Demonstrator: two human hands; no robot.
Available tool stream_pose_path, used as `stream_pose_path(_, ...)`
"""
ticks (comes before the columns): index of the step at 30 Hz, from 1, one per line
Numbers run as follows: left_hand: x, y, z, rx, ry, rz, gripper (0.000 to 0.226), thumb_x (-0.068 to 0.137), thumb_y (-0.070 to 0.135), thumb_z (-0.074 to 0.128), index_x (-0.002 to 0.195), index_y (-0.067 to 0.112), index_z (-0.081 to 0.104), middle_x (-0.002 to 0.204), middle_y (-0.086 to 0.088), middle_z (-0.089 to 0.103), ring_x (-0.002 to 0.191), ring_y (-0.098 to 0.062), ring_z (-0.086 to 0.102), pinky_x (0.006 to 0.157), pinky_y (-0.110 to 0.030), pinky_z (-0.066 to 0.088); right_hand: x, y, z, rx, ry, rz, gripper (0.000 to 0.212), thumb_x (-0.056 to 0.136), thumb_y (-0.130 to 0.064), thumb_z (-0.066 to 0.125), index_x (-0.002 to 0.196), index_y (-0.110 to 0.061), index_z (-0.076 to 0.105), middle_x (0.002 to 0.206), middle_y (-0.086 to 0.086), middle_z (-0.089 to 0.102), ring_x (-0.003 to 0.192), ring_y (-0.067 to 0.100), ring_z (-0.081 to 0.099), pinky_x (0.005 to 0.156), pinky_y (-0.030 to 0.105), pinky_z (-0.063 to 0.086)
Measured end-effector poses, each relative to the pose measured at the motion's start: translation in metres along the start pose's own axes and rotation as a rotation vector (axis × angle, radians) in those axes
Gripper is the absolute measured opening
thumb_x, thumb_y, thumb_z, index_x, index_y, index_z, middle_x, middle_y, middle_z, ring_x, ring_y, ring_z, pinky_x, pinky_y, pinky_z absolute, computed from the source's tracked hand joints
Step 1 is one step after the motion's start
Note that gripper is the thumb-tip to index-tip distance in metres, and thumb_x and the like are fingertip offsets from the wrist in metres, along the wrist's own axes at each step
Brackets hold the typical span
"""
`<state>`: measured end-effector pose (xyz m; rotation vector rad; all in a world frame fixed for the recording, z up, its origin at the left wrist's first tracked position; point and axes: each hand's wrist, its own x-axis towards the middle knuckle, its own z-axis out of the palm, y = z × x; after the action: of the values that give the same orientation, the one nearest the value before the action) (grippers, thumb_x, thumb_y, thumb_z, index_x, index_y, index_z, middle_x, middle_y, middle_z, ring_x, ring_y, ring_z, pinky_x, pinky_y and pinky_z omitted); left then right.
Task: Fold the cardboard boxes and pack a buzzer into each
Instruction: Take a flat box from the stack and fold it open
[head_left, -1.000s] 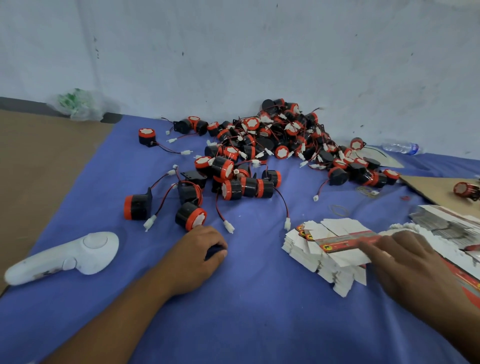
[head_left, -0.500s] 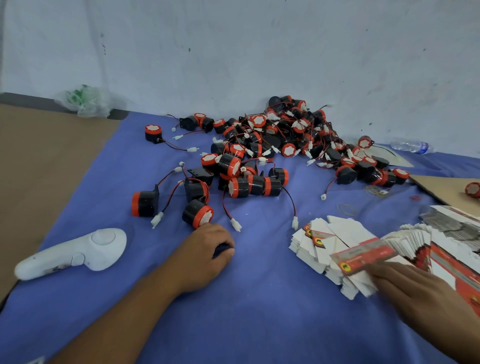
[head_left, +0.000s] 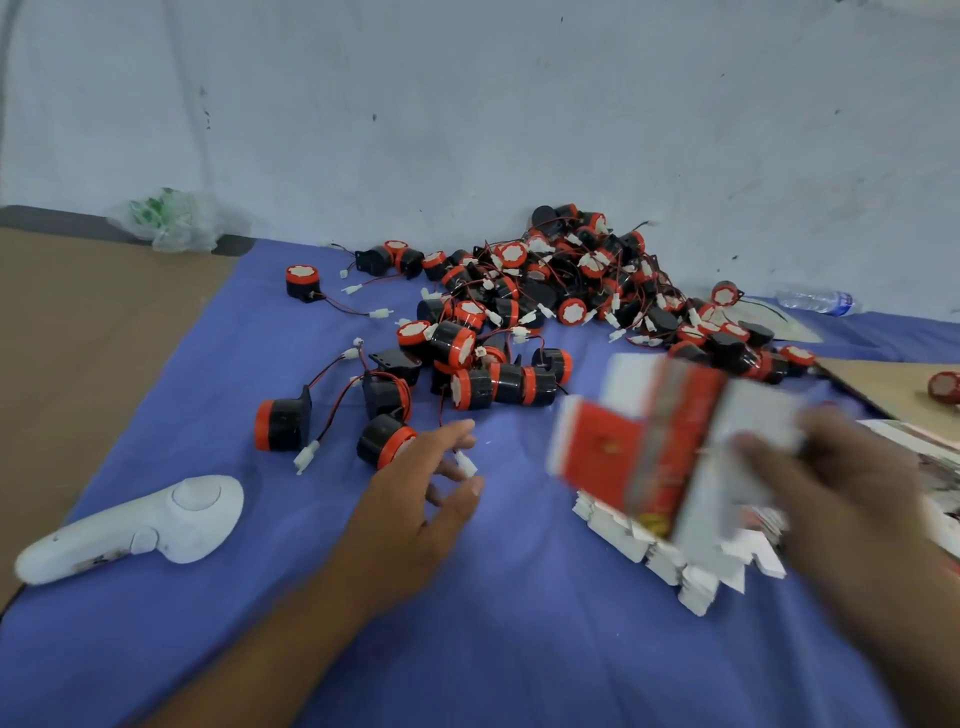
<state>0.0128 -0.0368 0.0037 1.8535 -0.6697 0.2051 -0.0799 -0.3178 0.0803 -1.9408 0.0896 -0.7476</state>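
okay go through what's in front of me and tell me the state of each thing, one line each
Flat cardboard box: unfolded, lifted off the stack, motion-blurred.
Right hand: gripping the flat cardboard box.
Left hand: open, fingers spread, holding nothing.
Stack of flat boxes: lying on the blue cloth, unfolded.
Buzzers: loose pile, unpacked, wires tangled.
White controller: lying untouched.
Water bottle: on its side.

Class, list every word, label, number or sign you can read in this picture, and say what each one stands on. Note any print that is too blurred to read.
No text can be read.
Flat red and white carton in the right hand: printed, but motion-blurred, unreadable.
Water bottle label by the wall: too small.
Printed sheets at the right edge: too blurred.
Buzzers and white controller: no legible marking.
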Motion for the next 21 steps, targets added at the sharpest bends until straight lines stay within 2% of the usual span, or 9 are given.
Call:
stream_pose_path(2,-0.004,0.008,0.002,-0.075,0.023,-0.016,0.062,0.087,0.066,0.051,0.144,0.056,0.028,0.140,0.029,0.045,0.120,0.002,0.053,0.085,-0.015,0.050,0.003,-0.022,0.048,0.156,-0.165,0.095,0.003,0.091,-0.010,0.070,0.091,-0.010,0.067,0.079,0.026,0.066,0.067,0.022,0.059,0.066,0.050,0.054)
stream_pose_path(3,-0.006,0.010,0.002,-0.073,0.023,-0.020,0.070,0.085,0.071,0.052,0.146,0.058,0.020,0.147,0.032,0.036,0.127,0.005,0.047,0.092,-0.018,0.049,0.004,-0.020,0.073,0.227,-0.266,0.135,0.015,0.091,-0.016,0.072,0.094,-0.004,0.064,0.084,0.038,0.057,0.071,0.027,0.056,0.068,0.054,0.053)
stream_pose_path(5,-0.009,0.009,0.002,-0.021,0.028,-0.022,0.080,0.081,0.075,0.056,0.147,0.057,0.015,0.153,0.029,0.028,0.139,0.002,0.036,0.107,-0.035,0.043,0.006,-0.011,0.109,0.379,-0.419,0.205,0.030,0.089,-0.026,0.072,0.100,0.000,0.062,0.086,0.042,0.050,0.074,0.031,0.055,0.063,0.041,0.055)
stream_pose_path(10,-0.006,0.013,-0.001,0.041,0.044,0.029,0.078,0.082,0.065,0.064,0.147,0.054,0.022,0.148,0.025,0.040,0.138,-0.001,0.039,0.109,-0.038,0.043,-0.006,0.001,0.141,0.577,-0.561,0.147,0.023,0.099,-0.032,0.058,0.114,-0.022,0.071,0.102,0.003,0.074,0.086,0.016,0.070,0.070,0.023,0.055)
stream_pose_path(14,-0.006,0.012,0.003,-0.007,0.049,0.032,0.059,0.091,0.045,0.064,0.144,0.049,0.037,0.136,0.028,0.053,0.123,0.004,0.053,0.095,-0.023,0.052,-0.017,0.013,0.143,0.467,-0.569,0.044,0.031,0.104,-0.026,0.047,0.129,-0.021,0.064,0.120,0.003,0.070,0.115,0.022,0.066,0.096,0.033,0.054)
stream_pose_path(16,-0.009,0.010,0.003,-0.029,0.079,-0.017,0.057,0.090,0.046,0.061,0.144,0.041,0.042,0.136,0.028,0.053,0.126,0.006,0.050,0.096,-0.021,0.051,-0.019,0.011,0.142,0.376,-0.529,0.011,0.033,0.106,-0.030,0.043,0.124,-0.016,0.067,0.107,-0.001,0.073,0.101,0.015,0.069,0.088,0.032,0.056)
stream_pose_path(18,-0.011,0.010,0.002,-0.066,0.092,-0.045,0.056,0.090,0.045,0.058,0.144,0.037,0.044,0.134,0.029,0.055,0.124,0.007,0.052,0.092,-0.017,0.052,-0.021,0.011,0.142,0.254,-0.479,-0.027,0.042,0.105,-0.039,0.042,0.106,-0.006,0.069,0.070,-0.002,0.062,0.062,0.002,0.053,0.059,0.030,0.049)
stream_pose_path(19,-0.012,0.012,0.001,-0.069,0.101,-0.043,0.054,0.090,0.046,0.054,0.143,0.038,0.044,0.130,0.030,0.057,0.116,0.005,0.058,0.085,-0.014,0.052,-0.022,0.010,0.142,0.208,-0.459,-0.070,0.043,0.105,-0.040,0.043,0.094,-0.005,0.066,0.061,-0.003,0.051,0.054,0.002,0.041,0.052,0.029,0.041)
stream_pose_path(21,-0.012,0.016,0.001,-0.046,0.147,-0.040,0.050,0.091,0.044,0.047,0.141,0.039,0.047,0.113,0.022,0.068,0.090,-0.006,0.068,0.066,-0.018,0.053,-0.023,0.008,0.141,0.141,-0.433,-0.246,0.029,0.107,-0.027,0.046,0.086,-0.015,0.062,0.066,-0.016,0.051,0.057,0.000,0.044,0.056,0.019,0.041)
